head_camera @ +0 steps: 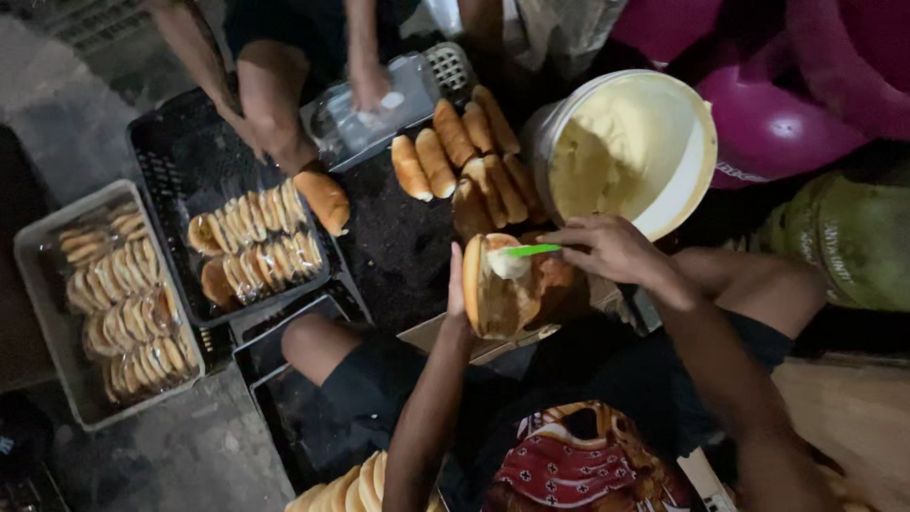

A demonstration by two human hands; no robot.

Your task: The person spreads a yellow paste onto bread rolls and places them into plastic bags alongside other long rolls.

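Observation:
My left hand (456, 305) holds a split bread roll (498, 289) open in front of me. My right hand (607, 248) grips a green knife (529, 250) whose tip rests in a blob of pale cream on the roll. A white bucket (690, 161) of pale cream stands just beyond my right hand. Several plain rolls (455, 152) lie in a row on a dark tray beside the bucket.
Another person sits opposite, one hand (284, 152) on a roll (322, 199), the other hand (372, 90) on a clear plastic bag. A black crate (161, 152) and a grey tray (38, 284) hold bagged rolls. More rolls (346, 488) lie by my knee. Pink balloons (787, 85) at right.

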